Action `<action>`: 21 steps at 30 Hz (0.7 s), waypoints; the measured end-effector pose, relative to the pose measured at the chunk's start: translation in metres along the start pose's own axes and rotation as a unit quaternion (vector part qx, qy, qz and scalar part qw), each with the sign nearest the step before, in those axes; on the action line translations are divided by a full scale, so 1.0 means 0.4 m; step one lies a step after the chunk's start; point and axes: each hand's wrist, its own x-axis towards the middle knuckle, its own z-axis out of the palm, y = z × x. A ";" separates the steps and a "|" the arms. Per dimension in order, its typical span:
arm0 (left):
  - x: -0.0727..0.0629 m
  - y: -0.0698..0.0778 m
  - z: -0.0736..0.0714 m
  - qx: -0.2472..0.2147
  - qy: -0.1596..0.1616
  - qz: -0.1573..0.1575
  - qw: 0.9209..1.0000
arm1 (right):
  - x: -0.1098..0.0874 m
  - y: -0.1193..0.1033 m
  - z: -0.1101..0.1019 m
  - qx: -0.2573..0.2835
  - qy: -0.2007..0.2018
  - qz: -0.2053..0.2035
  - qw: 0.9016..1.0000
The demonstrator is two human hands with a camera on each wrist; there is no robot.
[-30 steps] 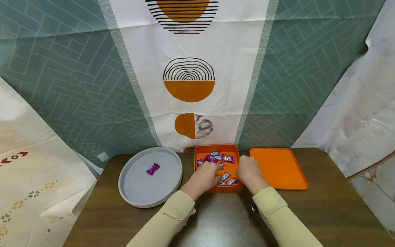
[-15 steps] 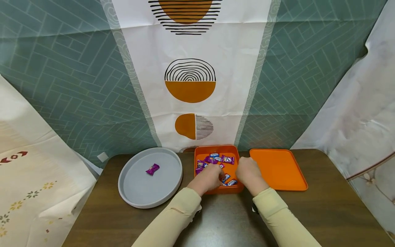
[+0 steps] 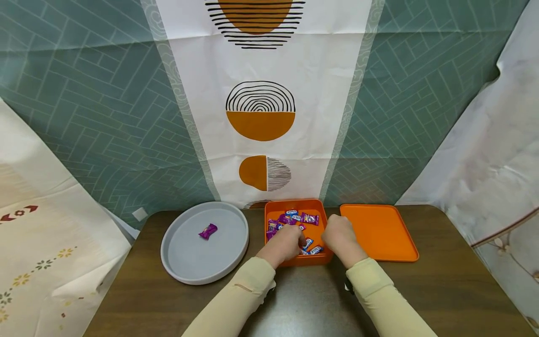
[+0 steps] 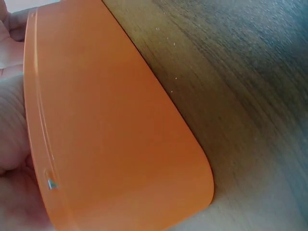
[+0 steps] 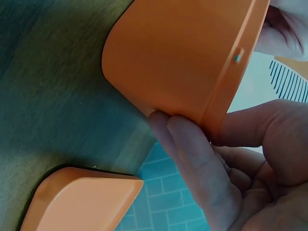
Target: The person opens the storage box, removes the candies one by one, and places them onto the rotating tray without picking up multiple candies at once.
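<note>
An orange box [image 3: 309, 263] on the table holds several wrapped candies, some purple [image 3: 310, 218] and some blue and white [image 3: 316, 250]. My left hand [image 3: 285, 244] reaches down over its front left part, fingers bent among the candies. In the left wrist view that hand [image 4: 12, 120] shows only partly behind the box's wall [image 4: 110, 110]; I cannot tell whether the fingertips hold a candy. At the right wall, my right hand [image 3: 339, 238] grips the box, and the right wrist view has its thumb over the rim and fingers [image 5: 190, 144] against the outside.
To the left, a round grey tray [image 3: 185, 262] bears one purple candy [image 3: 208, 231]. A flat orange tray [image 3: 381, 234] lies close to the box's right side. Behind the wooden table [image 3: 303, 304] hangs a patterned cloth [image 3: 311, 117].
My left hand has shifted slightly right and down within the box, its fingers bending toward the candies; it barely moves in the last half second. The right hand keeps its grip on the wall.
</note>
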 end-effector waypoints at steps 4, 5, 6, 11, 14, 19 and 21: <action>-0.001 0.000 0.001 0.006 0.004 0.004 1.000 | 0.001 0.004 0.000 0.005 -0.001 0.000 1.000; -0.001 0.000 0.001 0.007 0.005 0.007 1.000 | 0.001 0.006 0.000 0.008 -0.001 -0.001 1.000; 0.000 -0.001 0.002 0.008 0.003 0.008 1.000 | 0.001 0.007 -0.001 0.009 0.001 -0.002 1.000; 0.002 -0.002 0.002 0.019 -0.005 0.017 1.000 | 0.005 0.017 -0.003 0.021 0.003 -0.006 1.000; 0.004 -0.002 0.001 0.023 -0.009 0.017 1.000 | 0.007 0.021 -0.004 0.027 -0.005 -0.006 1.000; 0.008 -0.005 0.004 0.010 -0.006 -0.003 1.000 | 0.005 0.019 -0.005 0.027 -0.014 -0.002 1.000; 0.008 -0.006 0.004 0.010 -0.004 -0.009 1.000 | 0.007 0.019 -0.004 0.026 -0.016 0.000 1.000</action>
